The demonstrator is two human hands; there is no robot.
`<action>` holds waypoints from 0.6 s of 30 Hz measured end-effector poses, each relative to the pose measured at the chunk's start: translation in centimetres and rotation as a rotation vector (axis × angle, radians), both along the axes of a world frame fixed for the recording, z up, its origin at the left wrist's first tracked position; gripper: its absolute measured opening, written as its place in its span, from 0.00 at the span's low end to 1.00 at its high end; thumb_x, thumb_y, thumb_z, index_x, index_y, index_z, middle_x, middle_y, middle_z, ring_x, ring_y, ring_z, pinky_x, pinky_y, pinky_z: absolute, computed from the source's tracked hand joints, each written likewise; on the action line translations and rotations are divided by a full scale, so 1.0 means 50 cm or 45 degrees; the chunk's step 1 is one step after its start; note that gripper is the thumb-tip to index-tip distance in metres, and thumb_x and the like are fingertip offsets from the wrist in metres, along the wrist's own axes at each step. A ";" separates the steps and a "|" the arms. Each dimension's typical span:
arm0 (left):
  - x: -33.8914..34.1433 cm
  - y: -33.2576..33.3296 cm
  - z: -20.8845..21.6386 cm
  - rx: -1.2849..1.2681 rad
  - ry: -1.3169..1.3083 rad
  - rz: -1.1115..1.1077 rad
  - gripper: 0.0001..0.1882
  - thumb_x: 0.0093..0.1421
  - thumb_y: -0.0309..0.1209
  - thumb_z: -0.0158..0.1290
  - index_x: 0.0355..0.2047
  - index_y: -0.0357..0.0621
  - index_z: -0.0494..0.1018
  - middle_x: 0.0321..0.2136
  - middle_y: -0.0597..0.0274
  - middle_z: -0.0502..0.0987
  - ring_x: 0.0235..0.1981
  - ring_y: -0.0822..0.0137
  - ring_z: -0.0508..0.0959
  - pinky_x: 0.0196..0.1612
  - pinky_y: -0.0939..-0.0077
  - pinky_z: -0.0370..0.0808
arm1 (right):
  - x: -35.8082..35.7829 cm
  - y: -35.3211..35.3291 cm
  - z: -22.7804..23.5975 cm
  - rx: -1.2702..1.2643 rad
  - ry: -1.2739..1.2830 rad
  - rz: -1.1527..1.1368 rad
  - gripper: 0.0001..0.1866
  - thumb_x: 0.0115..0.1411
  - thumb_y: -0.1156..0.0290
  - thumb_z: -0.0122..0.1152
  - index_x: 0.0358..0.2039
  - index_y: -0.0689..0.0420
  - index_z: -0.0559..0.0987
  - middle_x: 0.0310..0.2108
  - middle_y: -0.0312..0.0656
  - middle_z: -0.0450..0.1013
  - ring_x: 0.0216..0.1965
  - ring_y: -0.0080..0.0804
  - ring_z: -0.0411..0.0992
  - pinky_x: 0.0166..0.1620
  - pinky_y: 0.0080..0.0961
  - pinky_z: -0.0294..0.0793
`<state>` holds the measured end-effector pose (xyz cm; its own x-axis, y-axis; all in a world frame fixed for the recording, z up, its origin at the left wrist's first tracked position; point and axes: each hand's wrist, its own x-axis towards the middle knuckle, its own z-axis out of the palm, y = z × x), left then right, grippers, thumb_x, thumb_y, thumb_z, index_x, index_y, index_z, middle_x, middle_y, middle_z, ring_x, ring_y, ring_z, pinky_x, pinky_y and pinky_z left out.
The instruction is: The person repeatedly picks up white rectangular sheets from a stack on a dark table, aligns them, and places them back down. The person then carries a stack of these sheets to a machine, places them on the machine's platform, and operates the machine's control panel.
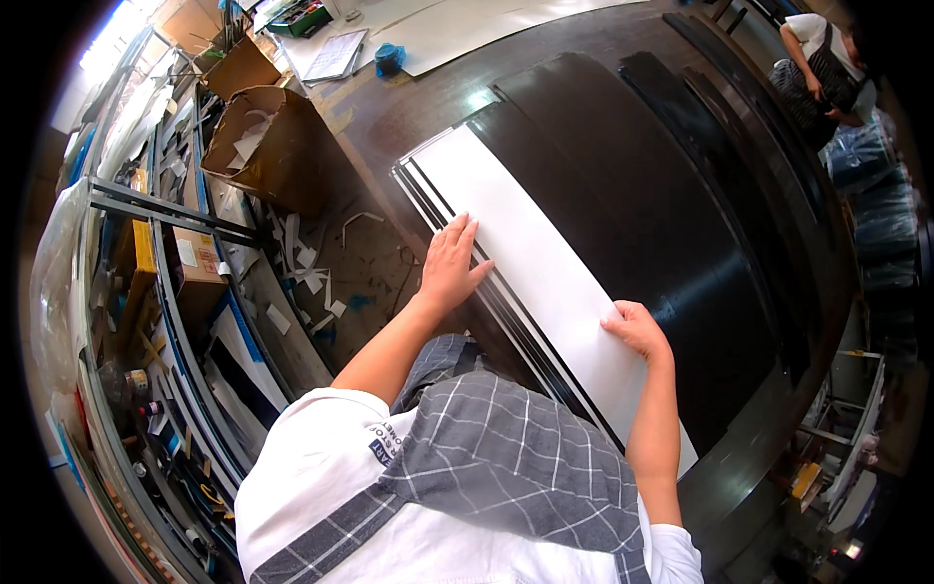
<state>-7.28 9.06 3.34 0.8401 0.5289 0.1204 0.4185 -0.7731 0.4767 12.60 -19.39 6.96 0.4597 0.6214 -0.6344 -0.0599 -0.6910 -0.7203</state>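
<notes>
A long white sheet (525, 229) lies slantwise across the table in front of me, over a broad black sheet (603, 185). Along its near left edge run narrow black and white strips (530, 336). My left hand (450, 263) rests on those strips and the white sheet's edge, fingers stretched out and thumb apart. At the white sheet's right edge, my right hand (639, 331) is closed, its thumb and curled fingers gripping that edge. The undersides of the fingers are hidden.
An open cardboard box (268, 146) stands left of the table, beside a rack (175, 292) crowded with offcuts. White scraps (311, 268) litter the floor. A blue roll (390, 59) and papers (334, 55) sit at the table's far end. Another person (822, 73) is at the far right.
</notes>
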 end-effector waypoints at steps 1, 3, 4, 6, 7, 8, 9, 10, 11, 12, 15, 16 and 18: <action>0.000 0.000 -0.002 -0.006 -0.002 0.001 0.36 0.54 0.42 0.58 0.59 0.39 0.60 0.62 0.49 0.57 0.63 0.49 0.57 0.64 0.60 0.54 | 0.004 -0.001 -0.005 -0.006 -0.010 0.024 0.07 0.54 0.71 0.60 0.29 0.61 0.77 0.25 0.33 0.73 0.26 0.20 0.70 0.33 0.22 0.70; 0.000 0.000 -0.005 0.003 -0.006 -0.002 0.36 0.54 0.41 0.58 0.59 0.39 0.60 0.62 0.49 0.57 0.63 0.49 0.57 0.64 0.60 0.54 | 0.005 -0.003 -0.010 -0.006 -0.011 0.026 0.07 0.54 0.71 0.60 0.29 0.61 0.77 0.25 0.33 0.73 0.26 0.20 0.70 0.33 0.22 0.70; 0.000 0.001 -0.005 0.007 -0.009 -0.004 0.36 0.54 0.41 0.58 0.59 0.39 0.60 0.62 0.49 0.57 0.63 0.49 0.57 0.64 0.60 0.54 | 0.004 -0.003 -0.010 -0.001 -0.002 0.005 0.07 0.53 0.71 0.60 0.28 0.62 0.77 0.24 0.34 0.73 0.26 0.21 0.70 0.32 0.23 0.70; 0.000 0.001 -0.001 0.000 -0.001 -0.003 0.36 0.54 0.40 0.58 0.59 0.39 0.60 0.62 0.49 0.57 0.62 0.49 0.58 0.64 0.61 0.54 | 0.003 -0.002 -0.010 0.006 0.007 -0.020 0.07 0.53 0.71 0.60 0.27 0.62 0.77 0.23 0.35 0.73 0.25 0.22 0.69 0.32 0.23 0.69; -0.001 0.001 0.001 -0.004 0.004 0.000 0.36 0.53 0.40 0.58 0.59 0.38 0.60 0.62 0.49 0.57 0.62 0.49 0.58 0.64 0.61 0.55 | 0.003 -0.002 -0.009 0.007 0.009 -0.021 0.07 0.53 0.71 0.60 0.27 0.62 0.77 0.23 0.35 0.73 0.25 0.22 0.69 0.32 0.23 0.69; -0.001 0.001 0.001 -0.008 -0.007 0.005 0.35 0.53 0.39 0.58 0.59 0.38 0.61 0.62 0.49 0.58 0.62 0.50 0.58 0.64 0.61 0.55 | 0.002 -0.002 -0.008 0.008 0.010 -0.023 0.07 0.53 0.71 0.60 0.27 0.62 0.77 0.23 0.35 0.73 0.25 0.22 0.69 0.32 0.23 0.69; -0.001 0.003 0.000 -0.011 -0.018 0.010 0.35 0.53 0.39 0.58 0.58 0.38 0.61 0.61 0.49 0.59 0.62 0.50 0.59 0.64 0.61 0.55 | 0.002 0.001 -0.006 -0.009 -0.004 -0.011 0.07 0.53 0.71 0.60 0.27 0.62 0.77 0.23 0.35 0.73 0.25 0.22 0.69 0.32 0.23 0.69; 0.000 0.003 -0.001 -0.016 -0.028 0.012 0.34 0.53 0.38 0.58 0.58 0.38 0.61 0.61 0.49 0.59 0.62 0.50 0.59 0.64 0.61 0.56 | 0.002 0.002 -0.003 -0.028 -0.017 -0.003 0.07 0.53 0.71 0.60 0.27 0.62 0.77 0.23 0.35 0.73 0.25 0.22 0.69 0.32 0.23 0.69; 0.000 0.005 -0.002 -0.015 -0.034 0.016 0.34 0.53 0.38 0.58 0.58 0.37 0.62 0.61 0.49 0.60 0.61 0.50 0.60 0.63 0.61 0.56 | 0.002 0.004 -0.001 -0.047 -0.030 0.005 0.07 0.52 0.71 0.60 0.27 0.62 0.77 0.23 0.35 0.73 0.25 0.22 0.69 0.32 0.23 0.69; 0.000 0.008 -0.002 -0.014 -0.040 0.019 0.33 0.53 0.37 0.58 0.57 0.37 0.62 0.60 0.49 0.61 0.61 0.50 0.60 0.63 0.61 0.57 | 0.002 0.004 -0.001 -0.054 -0.035 0.008 0.08 0.52 0.71 0.61 0.27 0.62 0.77 0.23 0.35 0.73 0.25 0.22 0.69 0.32 0.24 0.69; 0.004 0.019 -0.002 -0.004 -0.073 0.021 0.30 0.52 0.35 0.58 0.55 0.36 0.65 0.57 0.49 0.65 0.59 0.51 0.63 0.62 0.62 0.59 | 0.004 0.003 -0.005 -0.043 -0.040 0.013 0.08 0.51 0.70 0.61 0.28 0.63 0.78 0.23 0.36 0.73 0.25 0.23 0.70 0.32 0.24 0.70; 0.003 0.020 -0.004 -0.006 -0.080 0.014 0.29 0.52 0.34 0.58 0.53 0.36 0.66 0.56 0.49 0.66 0.58 0.51 0.64 0.61 0.62 0.60 | 0.003 -0.002 -0.014 -0.023 -0.028 0.011 0.09 0.51 0.70 0.61 0.28 0.63 0.78 0.23 0.36 0.73 0.25 0.23 0.70 0.32 0.25 0.70; 0.008 0.025 -0.002 0.014 -0.109 0.013 0.27 0.51 0.33 0.58 0.51 0.35 0.69 0.54 0.50 0.68 0.56 0.51 0.66 0.59 0.62 0.62 | 0.008 -0.004 -0.026 -0.025 -0.042 0.017 0.09 0.51 0.69 0.61 0.28 0.64 0.79 0.23 0.36 0.73 0.25 0.23 0.70 0.33 0.25 0.70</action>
